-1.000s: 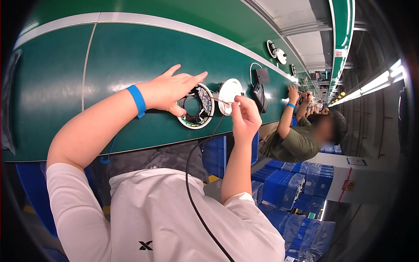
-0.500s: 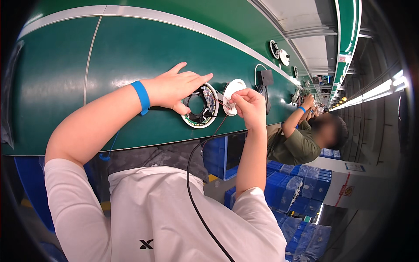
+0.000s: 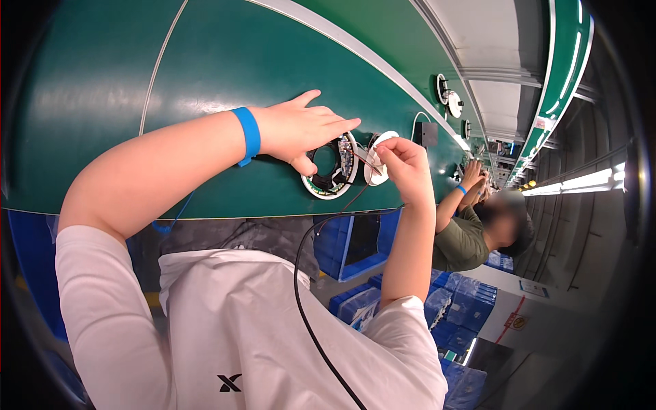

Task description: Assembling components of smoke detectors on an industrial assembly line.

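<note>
A round white-rimmed housing with a black ring and circuit boards inside lies on the green bench. My left hand reaches over its left side, fingers spread, the thumb against the near-left rim. Right of the housing is a white disc, partly behind my right hand. That hand's thumb and forefinger are pinched together above the disc on a thin wire. Thin red and dark wires run between the housing and the disc, and one trails toward the bench edge. The exact wire end in the pinch is too small to make out.
A black box with a white cable sits farther right. More round housings lie beyond the metal strip. A person in a green shirt works at the right. Blue crates stand below the bench; a black cable crosses my front.
The view has shifted and tilted, so bench and hands appear farther right. Both hands keep nearly the same pose around the housing and the disc. The co-worker's arms have moved slightly.
</note>
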`<action>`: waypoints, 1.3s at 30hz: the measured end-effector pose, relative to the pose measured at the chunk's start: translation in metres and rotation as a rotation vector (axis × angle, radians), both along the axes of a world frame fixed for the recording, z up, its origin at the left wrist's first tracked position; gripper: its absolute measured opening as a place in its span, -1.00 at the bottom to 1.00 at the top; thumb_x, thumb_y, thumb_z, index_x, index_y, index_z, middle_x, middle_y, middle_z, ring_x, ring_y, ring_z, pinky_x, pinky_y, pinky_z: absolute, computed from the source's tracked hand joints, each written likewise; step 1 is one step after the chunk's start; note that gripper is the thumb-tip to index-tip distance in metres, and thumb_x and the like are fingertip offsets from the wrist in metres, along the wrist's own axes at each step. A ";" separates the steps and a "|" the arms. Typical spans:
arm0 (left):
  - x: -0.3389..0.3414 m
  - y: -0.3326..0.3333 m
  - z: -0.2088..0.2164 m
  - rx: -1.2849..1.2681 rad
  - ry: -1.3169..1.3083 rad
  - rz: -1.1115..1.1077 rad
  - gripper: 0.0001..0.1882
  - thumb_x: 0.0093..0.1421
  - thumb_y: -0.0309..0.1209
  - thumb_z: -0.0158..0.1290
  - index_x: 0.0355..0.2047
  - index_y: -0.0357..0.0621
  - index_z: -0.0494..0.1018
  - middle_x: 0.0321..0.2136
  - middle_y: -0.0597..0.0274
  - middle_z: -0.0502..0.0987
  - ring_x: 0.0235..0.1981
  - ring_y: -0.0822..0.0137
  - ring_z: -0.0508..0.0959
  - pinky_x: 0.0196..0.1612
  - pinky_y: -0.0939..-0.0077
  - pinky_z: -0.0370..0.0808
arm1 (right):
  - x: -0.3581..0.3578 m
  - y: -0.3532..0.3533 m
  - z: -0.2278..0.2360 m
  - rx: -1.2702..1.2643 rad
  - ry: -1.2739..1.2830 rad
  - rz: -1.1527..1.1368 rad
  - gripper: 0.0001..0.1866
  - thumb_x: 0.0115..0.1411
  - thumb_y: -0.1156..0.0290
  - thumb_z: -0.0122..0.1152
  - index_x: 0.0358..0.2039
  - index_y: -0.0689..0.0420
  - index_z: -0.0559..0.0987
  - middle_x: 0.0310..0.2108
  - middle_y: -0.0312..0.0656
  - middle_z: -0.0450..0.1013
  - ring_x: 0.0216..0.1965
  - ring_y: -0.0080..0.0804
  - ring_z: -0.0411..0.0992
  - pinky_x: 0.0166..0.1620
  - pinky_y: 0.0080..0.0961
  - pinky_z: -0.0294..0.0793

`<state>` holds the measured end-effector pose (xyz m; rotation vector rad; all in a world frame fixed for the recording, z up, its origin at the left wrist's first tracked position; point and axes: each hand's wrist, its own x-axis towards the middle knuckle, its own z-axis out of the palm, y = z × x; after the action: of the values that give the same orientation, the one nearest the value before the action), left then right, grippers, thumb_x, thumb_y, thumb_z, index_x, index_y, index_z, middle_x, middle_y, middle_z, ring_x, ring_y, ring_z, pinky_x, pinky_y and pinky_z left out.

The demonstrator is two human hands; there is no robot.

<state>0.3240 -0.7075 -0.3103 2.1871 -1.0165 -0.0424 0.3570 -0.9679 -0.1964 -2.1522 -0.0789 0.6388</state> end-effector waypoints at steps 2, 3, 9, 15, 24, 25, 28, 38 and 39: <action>0.000 0.000 -0.001 0.000 -0.003 0.004 0.19 -0.04 -0.15 0.36 0.48 -0.19 -0.06 0.29 0.02 0.34 0.35 0.11 0.31 0.45 -0.29 -0.06 | 0.004 -0.001 -0.003 -0.023 0.018 0.054 -0.90 0.25 0.54 0.24 -0.31 0.32 0.66 -0.45 -0.32 0.57 -0.44 -0.66 0.46 -0.37 -0.67 0.39; 0.000 -0.001 -0.001 0.005 -0.009 0.002 0.19 -0.04 -0.15 0.36 0.49 -0.18 -0.07 0.29 0.02 0.34 0.35 0.11 0.31 0.45 -0.29 -0.06 | 0.005 -0.002 -0.004 -0.042 0.032 0.102 -0.90 0.23 0.55 0.24 -0.33 0.33 0.65 -0.45 -0.32 0.57 -0.44 -0.64 0.47 -0.36 -0.65 0.40; -0.001 0.000 -0.002 0.020 -0.001 0.000 0.20 -0.05 -0.14 0.37 0.50 -0.15 -0.08 0.31 0.03 0.32 0.36 0.12 0.30 0.45 -0.30 -0.05 | 0.007 0.019 -0.007 -0.408 -0.030 0.319 -0.90 0.07 0.54 0.27 -0.43 0.33 0.66 -0.55 -0.23 0.55 -0.48 -0.59 0.47 -0.41 -0.56 0.42; 0.000 0.000 -0.004 0.021 -0.003 -0.003 0.20 -0.03 -0.13 0.36 0.50 -0.13 -0.10 0.31 0.05 0.32 0.36 0.13 0.30 0.45 -0.31 -0.03 | -0.002 0.031 -0.021 -0.590 -0.146 0.412 -0.90 0.03 0.49 0.32 -0.47 0.27 0.67 -0.62 -0.09 0.53 -0.56 -0.35 0.53 -0.41 -0.39 0.48; 0.000 -0.002 -0.005 0.046 -0.037 0.004 0.18 -0.01 -0.11 0.35 0.49 -0.15 -0.08 0.31 0.07 0.33 0.35 0.14 0.32 0.42 -0.35 0.00 | 0.000 0.027 -0.029 -0.616 -0.174 0.399 -0.91 0.05 0.49 0.30 -0.53 0.23 0.63 -0.65 -0.10 0.52 -0.60 -0.35 0.50 -0.45 -0.37 0.46; 0.000 -0.003 -0.005 0.046 -0.033 0.006 0.18 -0.01 -0.11 0.35 0.49 -0.15 -0.08 0.31 0.07 0.33 0.35 0.14 0.32 0.42 -0.35 0.00 | 0.000 0.027 -0.028 -0.599 -0.130 0.390 -0.92 0.05 0.50 0.30 -0.53 0.23 0.63 -0.65 -0.12 0.52 -0.60 -0.39 0.49 -0.46 -0.39 0.45; 0.000 -0.002 -0.003 0.048 -0.028 0.006 0.18 -0.02 -0.11 0.35 0.49 -0.16 -0.08 0.31 0.07 0.33 0.35 0.14 0.32 0.43 -0.35 0.00 | -0.002 0.031 -0.027 -0.630 -0.141 0.382 -0.92 0.06 0.52 0.28 -0.53 0.24 0.63 -0.65 -0.16 0.53 -0.59 -0.45 0.49 -0.46 -0.43 0.44; 0.001 0.000 -0.002 0.051 -0.003 0.009 0.16 -0.02 -0.14 0.35 0.49 -0.14 -0.05 0.31 0.07 0.34 0.34 0.13 0.33 0.45 -0.31 -0.02 | -0.001 0.041 -0.026 -0.665 -0.111 0.366 -0.90 0.05 0.50 0.31 -0.56 0.24 0.63 -0.66 -0.14 0.53 -0.60 -0.42 0.51 -0.47 -0.41 0.46; 0.001 -0.001 -0.001 0.042 -0.016 0.011 0.16 -0.02 -0.14 0.35 0.49 -0.14 -0.05 0.31 0.07 0.34 0.34 0.13 0.33 0.45 -0.31 -0.02 | -0.001 0.039 -0.027 -0.650 -0.113 0.362 -0.89 0.05 0.50 0.31 -0.56 0.24 0.62 -0.66 -0.14 0.53 -0.60 -0.42 0.50 -0.47 -0.41 0.45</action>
<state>0.3248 -0.7084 -0.3117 2.2342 -1.0211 -0.0419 0.3562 -0.9285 -0.2235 -2.8362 -0.3719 0.8290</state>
